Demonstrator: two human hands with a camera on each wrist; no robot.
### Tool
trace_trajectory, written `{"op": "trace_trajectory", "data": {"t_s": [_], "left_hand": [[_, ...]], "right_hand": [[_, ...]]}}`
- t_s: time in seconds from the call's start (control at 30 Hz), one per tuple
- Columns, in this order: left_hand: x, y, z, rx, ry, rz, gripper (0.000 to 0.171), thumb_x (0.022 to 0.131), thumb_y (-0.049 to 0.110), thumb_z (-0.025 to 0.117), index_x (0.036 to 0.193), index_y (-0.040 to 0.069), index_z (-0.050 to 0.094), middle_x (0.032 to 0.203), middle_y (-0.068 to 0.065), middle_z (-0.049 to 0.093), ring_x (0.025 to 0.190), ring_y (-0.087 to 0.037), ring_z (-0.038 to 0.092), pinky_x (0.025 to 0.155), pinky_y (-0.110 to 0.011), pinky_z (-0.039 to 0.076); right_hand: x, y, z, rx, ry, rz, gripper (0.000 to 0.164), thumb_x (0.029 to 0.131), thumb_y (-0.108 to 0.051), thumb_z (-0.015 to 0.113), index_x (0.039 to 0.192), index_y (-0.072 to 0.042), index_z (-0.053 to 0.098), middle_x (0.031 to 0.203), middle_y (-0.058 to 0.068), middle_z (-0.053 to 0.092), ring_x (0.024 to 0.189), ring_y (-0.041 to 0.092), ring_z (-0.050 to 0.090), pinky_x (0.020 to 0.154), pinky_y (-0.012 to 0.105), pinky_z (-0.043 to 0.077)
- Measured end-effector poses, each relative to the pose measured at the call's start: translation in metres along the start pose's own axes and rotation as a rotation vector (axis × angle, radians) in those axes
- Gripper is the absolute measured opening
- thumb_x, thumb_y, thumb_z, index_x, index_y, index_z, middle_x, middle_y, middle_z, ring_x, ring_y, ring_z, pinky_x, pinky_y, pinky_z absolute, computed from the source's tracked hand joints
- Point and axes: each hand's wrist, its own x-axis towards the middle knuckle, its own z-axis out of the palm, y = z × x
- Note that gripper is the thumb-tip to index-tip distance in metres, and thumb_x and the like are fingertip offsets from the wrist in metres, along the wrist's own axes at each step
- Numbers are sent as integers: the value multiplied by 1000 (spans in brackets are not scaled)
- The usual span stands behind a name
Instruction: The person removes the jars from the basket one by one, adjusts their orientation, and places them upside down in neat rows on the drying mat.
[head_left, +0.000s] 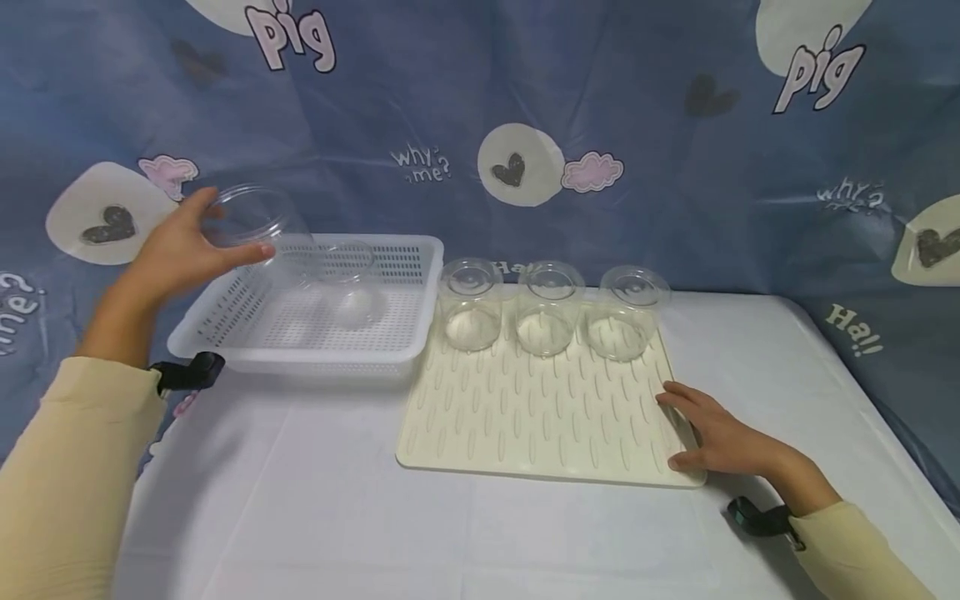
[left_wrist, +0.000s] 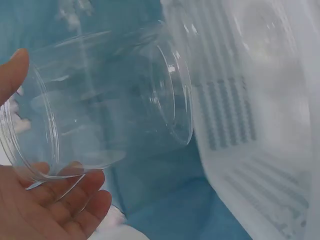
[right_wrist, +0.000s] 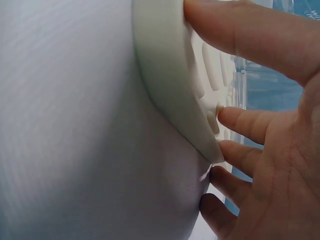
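My left hand [head_left: 183, 246] grips a clear cylindrical jar [head_left: 262, 218] by one end, thumb on one side and fingers on the other. In the left wrist view this jar [left_wrist: 112, 107] lies tilted, its far end beside the basket wall. The white plastic basket [head_left: 378, 357] has another clear jar [head_left: 351, 287] standing in it. Three clear jars [head_left: 471, 304], [head_left: 550, 308], [head_left: 625, 312] stand in a row along the back of a cream ridged mat [head_left: 525, 417]. My right hand [head_left: 723, 437] rests on the mat's right front edge, its fingertips touching the mat [right_wrist: 170, 65].
A white cloth [head_left: 337, 517] covers the table. Behind it hangs a blue printed curtain [head_left: 420, 92], close to the back of the basket and jars. The basket stands just left of the mat.
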Motion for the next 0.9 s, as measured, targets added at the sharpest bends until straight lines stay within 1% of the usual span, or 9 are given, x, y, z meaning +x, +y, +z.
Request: {"op": "trace_trajectory", "data": {"t_s": [0.17, 0.27, 0.4, 0.47, 0.57, 0.7, 0.8, 0.9], "left_hand": [[-18, 20, 7, -76, 14, 97, 107, 88, 48, 70, 161, 16, -2, 163, -26, 21, 140, -56, 32, 102, -76, 32], [-32, 29, 12, -161, -1, 149, 105, 88, 42, 71, 161, 23, -2, 164, -22, 21, 143, -51, 32, 107, -74, 29], [-49, 43, 22, -253, -36, 201, 102, 88, 32, 74, 161, 27, 3, 162, -19, 28, 144, -44, 33, 112, -69, 26], [-56, 49, 28, -286, -58, 231, 102, 87, 27, 75, 161, 26, 5, 159, -19, 31, 143, -43, 34, 113, -67, 26], [-64, 61, 39, -337, -89, 292, 102, 86, 21, 76, 161, 23, 6, 155, -21, 34, 141, -45, 36, 113, -68, 26], [-74, 78, 56, -381, -105, 369, 104, 84, 17, 77, 161, 21, 6, 153, -22, 36, 135, -47, 43, 109, -68, 32], [-80, 90, 67, -402, -112, 388, 107, 82, 17, 79, 160, 21, 5, 154, -21, 36, 134, -44, 45, 107, -65, 36], [-84, 97, 73, -438, -116, 374, 108, 82, 17, 79, 160, 21, 4, 157, -18, 35, 137, -40, 43, 108, -59, 36]], "right_hand": [[-2, 3, 0, -5, 7, -12, 83, 74, -27, 85, 139, 3, 45, 151, 32, 31, 136, 55, 29, 101, 71, 33], [-3, 4, 0, 6, 4, -15, 83, 74, -27, 85, 140, 3, 44, 151, 32, 30, 136, 55, 28, 101, 71, 32], [-3, 4, 1, 23, -3, -18, 83, 75, -28, 84, 140, 4, 44, 152, 33, 29, 137, 56, 27, 100, 71, 32], [-3, 4, 0, 20, -2, -20, 83, 76, -28, 84, 140, 4, 43, 152, 32, 29, 137, 55, 27, 100, 70, 32], [-3, 4, 0, 14, -2, -17, 83, 76, -29, 84, 141, 3, 44, 152, 32, 29, 137, 54, 27, 100, 70, 33], [-2, 3, -1, 1, -1, -19, 83, 75, -29, 85, 140, 3, 44, 152, 31, 29, 137, 54, 28, 100, 69, 33], [-2, 3, -1, -12, 3, -26, 83, 75, -29, 85, 140, 3, 44, 151, 31, 30, 137, 53, 29, 100, 68, 34], [-1, 3, -2, -15, 6, -38, 83, 75, -28, 85, 140, 4, 45, 151, 31, 31, 136, 54, 29, 100, 68, 34]]}}
